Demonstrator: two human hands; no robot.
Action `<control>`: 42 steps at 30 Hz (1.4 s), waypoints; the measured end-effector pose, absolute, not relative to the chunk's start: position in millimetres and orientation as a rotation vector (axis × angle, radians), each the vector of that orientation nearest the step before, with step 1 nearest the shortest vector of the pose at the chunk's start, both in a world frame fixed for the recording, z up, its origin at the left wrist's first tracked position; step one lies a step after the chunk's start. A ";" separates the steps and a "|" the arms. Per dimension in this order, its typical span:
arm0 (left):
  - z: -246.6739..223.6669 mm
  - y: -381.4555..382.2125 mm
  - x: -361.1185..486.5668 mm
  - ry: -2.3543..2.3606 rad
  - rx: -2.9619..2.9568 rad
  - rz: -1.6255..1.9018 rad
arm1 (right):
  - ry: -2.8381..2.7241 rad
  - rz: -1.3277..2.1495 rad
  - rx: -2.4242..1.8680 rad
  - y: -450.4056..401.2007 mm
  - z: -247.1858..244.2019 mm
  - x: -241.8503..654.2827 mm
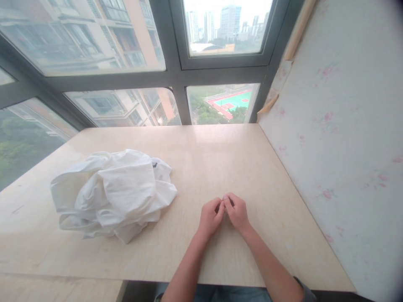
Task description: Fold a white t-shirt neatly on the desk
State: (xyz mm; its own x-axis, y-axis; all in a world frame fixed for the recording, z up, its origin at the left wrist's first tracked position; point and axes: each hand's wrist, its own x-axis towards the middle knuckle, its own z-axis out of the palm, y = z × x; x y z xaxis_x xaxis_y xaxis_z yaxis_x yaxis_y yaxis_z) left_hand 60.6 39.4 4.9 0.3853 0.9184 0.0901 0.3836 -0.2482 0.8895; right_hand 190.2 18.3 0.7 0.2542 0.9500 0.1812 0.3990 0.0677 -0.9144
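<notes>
My left hand (pixel 211 216) rests on the pale tabletop (pixel 220 163) with its fingers curled in. Beside it, my right hand (pixel 236 211) is closed in the same way, and the two meet at the fingertips and thumbs. Nothing shows in either hand. To the left, apart from both hands, lies a crumpled heap of white cloth (pixel 126 184), perhaps a garment. A small dark mark (pixel 154 165) shows near its right upper edge. The folds hide its full shape.
Grey window frames (pixel 126 79) border the table at the back and left, with buildings and a sports court outside. A wall with flowered paper (pixel 333 138) runs along the right side. The table's front edge (pixel 233 285) is just before my body.
</notes>
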 end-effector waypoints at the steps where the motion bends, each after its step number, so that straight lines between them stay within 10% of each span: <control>1: 5.2 39.6 60.8 1.133 1.816 0.809 | -1.321 0.688 -1.511 18.3 0.9 190.0; 42: -0.4 37.9 60.1 1.124 1.858 0.843 | -1.335 0.676 -1.533 15.5 -7.3 188.8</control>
